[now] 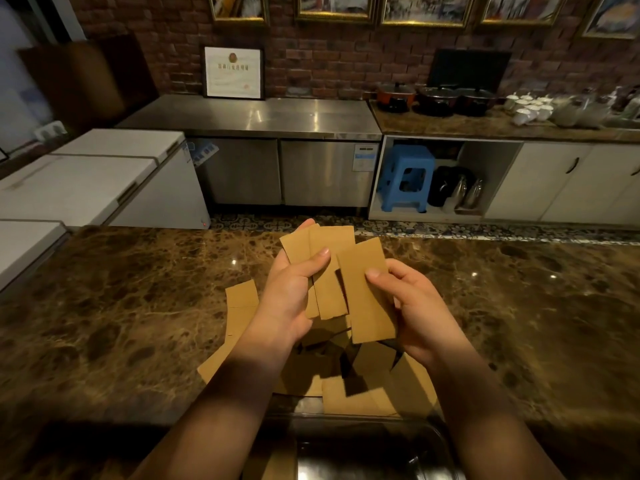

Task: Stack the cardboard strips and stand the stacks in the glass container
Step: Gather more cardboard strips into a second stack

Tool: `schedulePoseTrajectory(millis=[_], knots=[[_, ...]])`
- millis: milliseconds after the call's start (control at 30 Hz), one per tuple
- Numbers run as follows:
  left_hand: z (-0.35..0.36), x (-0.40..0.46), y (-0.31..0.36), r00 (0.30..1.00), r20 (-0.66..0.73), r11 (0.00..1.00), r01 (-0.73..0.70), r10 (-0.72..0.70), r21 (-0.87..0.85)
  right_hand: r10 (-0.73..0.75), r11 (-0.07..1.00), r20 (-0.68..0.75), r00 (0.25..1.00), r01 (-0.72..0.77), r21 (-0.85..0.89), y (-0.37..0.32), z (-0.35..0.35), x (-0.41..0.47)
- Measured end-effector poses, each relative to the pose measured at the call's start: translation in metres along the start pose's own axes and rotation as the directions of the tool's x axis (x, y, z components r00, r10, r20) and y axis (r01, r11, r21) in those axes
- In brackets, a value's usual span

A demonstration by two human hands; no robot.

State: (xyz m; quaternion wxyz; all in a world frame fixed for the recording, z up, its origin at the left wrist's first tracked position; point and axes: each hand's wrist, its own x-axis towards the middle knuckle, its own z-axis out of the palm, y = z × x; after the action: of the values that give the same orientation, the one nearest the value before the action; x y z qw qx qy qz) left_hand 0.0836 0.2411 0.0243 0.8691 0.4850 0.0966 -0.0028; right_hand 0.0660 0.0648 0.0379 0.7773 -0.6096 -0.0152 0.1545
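Note:
My left hand (pixel 289 292) grips a small fan of brown cardboard strips (pixel 325 258), thumb across their front, held upright above the counter. My right hand (pixel 412 306) pinches one more cardboard strip (pixel 367 292) by its right edge, right beside and partly overlapping the fan. Below my hands a loose pile of cardboard strips (pixel 363 382) lies scattered on the brown marble counter (pixel 121 306). The glass container (pixel 363 448) sits at the near edge, between my forearms, with its rim just visible; something brown shows in its left part.
Across the aisle stand white chest freezers (pixel 97 174), a steel counter (pixel 252 116) with a framed certificate, and a marble sideboard with pots (pixel 436 98) and white cups (pixel 530 105). A blue stool (pixel 407 174) sits in an open cabinet.

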Motion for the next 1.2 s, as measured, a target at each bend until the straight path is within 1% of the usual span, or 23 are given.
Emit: schedulePoseTrajectory(millis=[100, 133, 167, 200, 233, 267, 300, 333, 400, 433, 500, 633, 733, 800, 900, 1067, 1133, 1200], knots=[[-0.001, 0.001, -0.001, 0.997, -0.052, 0.993, -0.058, 0.063, 0.102, -0.081, 0.992, -0.101, 0.992, 0.070, -0.110, -0.002, 0.004, 0.002], [-0.003, 0.001, -0.002, 0.994, -0.064, 0.987, -0.081, 0.091, 0.140, -0.135, 0.980, -0.141, 0.981, 0.111, -0.164, -0.002, 0.006, 0.002], [-0.003, 0.001, -0.004, 0.990, -0.072, 0.978, -0.108, 0.123, 0.176, -0.221, 0.949, -0.173, 0.960, 0.170, -0.266, -0.003, 0.008, 0.001], [-0.004, 0.001, -0.005, 0.986, -0.073, 0.969, -0.134, 0.152, 0.208, -0.318, 0.891, -0.179, 0.931, 0.230, -0.391, -0.002, 0.011, 0.000], [-0.003, -0.001, -0.007, 0.984, -0.061, 0.962, -0.150, 0.168, 0.228, -0.388, 0.822, -0.151, 0.909, 0.268, -0.502, -0.002, 0.014, -0.002], [-0.001, -0.004, -0.007, 0.986, -0.043, 0.963, -0.146, 0.160, 0.227, -0.417, 0.773, -0.102, 0.903, 0.292, -0.564, -0.001, 0.017, -0.003], [0.002, -0.006, -0.007, 0.991, -0.025, 0.973, -0.122, 0.130, 0.196, -0.413, 0.758, -0.051, 0.909, 0.312, -0.573, 0.001, 0.022, -0.004], [0.004, -0.008, -0.007, 0.996, -0.003, 0.986, -0.085, 0.087, 0.143, -0.391, 0.775, -0.009, 0.921, 0.324, -0.543, 0.003, 0.025, -0.005], [0.006, -0.009, -0.004, 0.998, 0.061, 1.000, 0.000, -0.002, 0.030, -0.304, 0.862, 0.020, 0.952, 0.284, -0.419, 0.004, 0.028, -0.005], [0.006, -0.009, -0.003, 0.994, 0.097, 0.999, 0.046, -0.043, -0.024, -0.258, 0.903, 0.011, 0.966, 0.245, -0.352, 0.002, 0.028, -0.005], [0.003, -0.008, 0.000, 0.982, 0.145, 0.984, 0.136, -0.119, -0.116, -0.205, 0.947, -0.047, 0.978, 0.186, -0.261, -0.001, 0.023, -0.004], [-0.001, -0.005, 0.002, 0.957, 0.205, 0.954, 0.243, -0.206, -0.176, -0.110, 0.991, -0.183, 0.977, 0.093, -0.098, -0.007, 0.012, 0.001], [0.000, -0.004, 0.002, 0.946, 0.241, 0.950, 0.263, -0.218, -0.171, -0.028, 0.999, -0.194, 0.981, 0.031, 0.013, -0.009, 0.009, 0.003], [-0.002, -0.002, -0.001, 0.954, 0.224, 0.959, 0.239, -0.201, -0.155, 0.011, 0.998, -0.185, 0.983, -0.001, 0.056, -0.009, 0.008, 0.003], [-0.003, 0.000, -0.002, 0.958, 0.209, 0.968, 0.222, -0.195, -0.116, 0.006, 1.000, -0.206, 0.979, -0.002, 0.018, -0.008, 0.007, 0.003], [-0.005, 0.002, -0.002, 0.958, 0.209, 0.970, 0.221, -0.196, -0.104, -0.045, 0.998, -0.191, 0.981, 0.052, 0.034, -0.008, 0.006, 0.002], [-0.006, 0.003, -0.003, 0.957, 0.202, 0.967, 0.234, -0.211, -0.098, -0.125, 0.992, -0.206, 0.971, 0.126, -0.009, -0.010, 0.007, 0.001], [-0.006, 0.003, -0.004, 0.960, 0.168, 0.965, 0.243, -0.224, -0.097, -0.267, 0.964, -0.211, 0.940, 0.258, -0.070, -0.012, 0.006, -0.002]])
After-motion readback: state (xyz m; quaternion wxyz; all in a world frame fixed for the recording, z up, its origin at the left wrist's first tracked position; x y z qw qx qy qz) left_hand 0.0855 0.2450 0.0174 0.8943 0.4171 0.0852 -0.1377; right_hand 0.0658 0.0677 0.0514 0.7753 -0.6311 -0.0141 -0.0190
